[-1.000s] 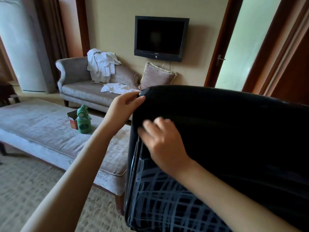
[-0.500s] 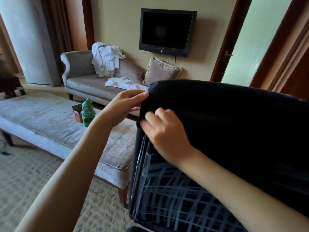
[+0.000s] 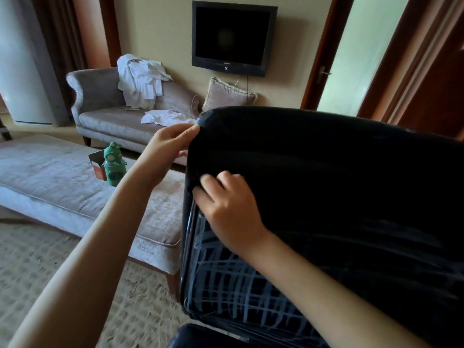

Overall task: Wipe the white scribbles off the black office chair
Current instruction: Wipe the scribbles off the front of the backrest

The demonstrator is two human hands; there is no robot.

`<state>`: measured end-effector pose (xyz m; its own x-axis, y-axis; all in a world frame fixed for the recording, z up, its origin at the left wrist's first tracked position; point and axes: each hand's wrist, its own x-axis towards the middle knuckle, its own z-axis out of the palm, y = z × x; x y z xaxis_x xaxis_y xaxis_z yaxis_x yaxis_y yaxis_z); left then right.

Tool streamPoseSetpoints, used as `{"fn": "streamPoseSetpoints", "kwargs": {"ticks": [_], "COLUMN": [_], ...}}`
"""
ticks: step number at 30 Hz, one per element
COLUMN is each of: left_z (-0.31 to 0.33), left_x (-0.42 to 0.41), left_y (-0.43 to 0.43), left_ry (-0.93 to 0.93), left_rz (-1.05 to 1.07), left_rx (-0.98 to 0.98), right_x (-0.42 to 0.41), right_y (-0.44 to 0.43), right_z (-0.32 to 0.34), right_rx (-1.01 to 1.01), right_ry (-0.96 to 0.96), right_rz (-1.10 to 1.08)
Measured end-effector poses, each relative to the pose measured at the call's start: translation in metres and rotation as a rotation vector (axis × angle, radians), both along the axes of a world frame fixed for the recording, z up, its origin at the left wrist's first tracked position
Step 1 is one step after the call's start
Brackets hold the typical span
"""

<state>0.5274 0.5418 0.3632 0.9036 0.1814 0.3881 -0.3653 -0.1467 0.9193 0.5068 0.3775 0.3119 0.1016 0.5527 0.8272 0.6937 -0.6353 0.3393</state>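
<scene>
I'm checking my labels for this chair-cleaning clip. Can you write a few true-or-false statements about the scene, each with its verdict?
1. The white scribbles cover the lower part of the chair back. True.
2. The left hand grips the chair's top corner. True.
3. The TV shows a picture. False: its screen is dark.
4. The green bottle lies tipped over. False: it stands upright on the grey bench, beside a small box.
5. The right hand is on the chair back, above the scribbles. True.

Left hand (image 3: 170, 143), right hand (image 3: 232, 209) on chair (image 3: 326, 172)
</scene>
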Motion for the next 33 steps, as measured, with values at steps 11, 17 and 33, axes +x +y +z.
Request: {"fn": "streamPoseSetpoints", "kwargs": {"ticks": [11, 17, 33], "left_z": [-0.006, 0.012, 0.038], "left_x": [0.006, -0.006, 0.019], "left_y": [-0.036, -0.095, -0.189], "left_ry": [-0.084, -0.268, -0.349], "left_rz": [0.461, 0.717, 0.457], "left_rx": [0.318, 0.839, 1.076], "right_x": [0.001, -0.002, -0.032], "right_y": [-0.222, -0.194, -0.264], "right_z": [0.018, 0.005, -0.03], "right_rx": [0.27, 0.573, 0.62], "right_ry": [0.028, 0.053, 0.097], "right_rz": [-0.386, -0.458, -0.528]}}
